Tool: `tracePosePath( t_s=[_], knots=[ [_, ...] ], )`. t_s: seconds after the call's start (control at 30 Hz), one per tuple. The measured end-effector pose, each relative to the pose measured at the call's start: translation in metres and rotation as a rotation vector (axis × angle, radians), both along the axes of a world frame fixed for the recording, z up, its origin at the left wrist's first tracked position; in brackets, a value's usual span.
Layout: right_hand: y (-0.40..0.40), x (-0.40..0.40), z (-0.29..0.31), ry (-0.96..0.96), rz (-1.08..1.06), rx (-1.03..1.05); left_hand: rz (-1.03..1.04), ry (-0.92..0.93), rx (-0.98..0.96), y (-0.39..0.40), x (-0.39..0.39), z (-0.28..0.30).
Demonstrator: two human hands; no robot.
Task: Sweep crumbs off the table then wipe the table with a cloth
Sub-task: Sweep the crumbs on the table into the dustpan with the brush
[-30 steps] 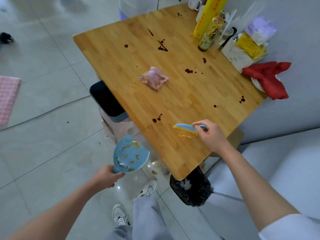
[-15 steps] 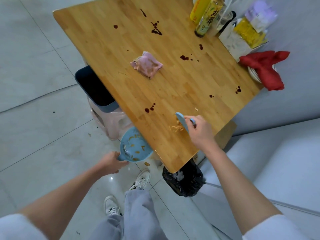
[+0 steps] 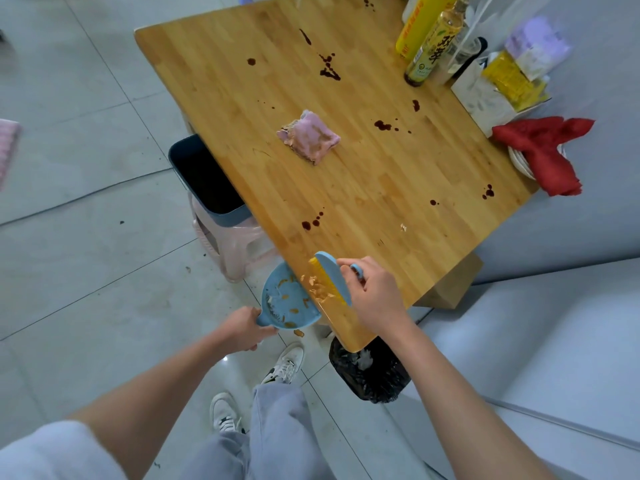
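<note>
A small blue brush with yellow bristles (image 3: 331,277) is gripped by my right hand (image 3: 374,296) at the near left edge of the wooden table (image 3: 363,188). A heap of crumbs (image 3: 317,287) lies against its bristles at the table's edge. My left hand (image 3: 244,329) holds the handle of a blue dustpan (image 3: 289,301), pressed under that edge, with crumbs inside. A folded pink cloth (image 3: 308,137) lies mid-table. One loose crumb (image 3: 402,227) and dark red stains (image 3: 311,223) mark the wood.
Bottles (image 3: 429,43), packets and a tissue box stand at the table's far right; a red cloth (image 3: 543,150) lies on plates. A dark bin (image 3: 204,181) sits on a pink stool left of the table. A black rubbish bag (image 3: 370,372) stands by my feet.
My right hand has swept the brush and crumbs leftward to the table's edge. My left hand has raised the dustpan up against that edge.
</note>
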State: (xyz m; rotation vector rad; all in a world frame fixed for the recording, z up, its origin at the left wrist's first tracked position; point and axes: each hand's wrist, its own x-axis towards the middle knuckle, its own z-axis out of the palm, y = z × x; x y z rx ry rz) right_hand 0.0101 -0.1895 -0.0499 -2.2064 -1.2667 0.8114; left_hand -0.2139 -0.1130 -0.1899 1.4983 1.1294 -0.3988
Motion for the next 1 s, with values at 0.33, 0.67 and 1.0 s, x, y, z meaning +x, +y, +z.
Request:
tracePosePath(
  t_s=[0.33, 0.67, 1.0],
  knots=[
    [0.004, -0.034, -0.010, -0.053, 0.111, 0.007, -0.007, 0.010, 0.010, 0.001, -0.002, 0.002],
    [0.009, -0.020, -0.004, -0.005, -0.043, 0.027, -0.015, 0.015, 0.011, 0.001, 0.000, 0.004],
    [0.006, 0.075, 0.009, -0.163, -0.187, 0.081, 0.023, 0.057, -0.046, 0.009, 0.006, -0.018]
  ],
)
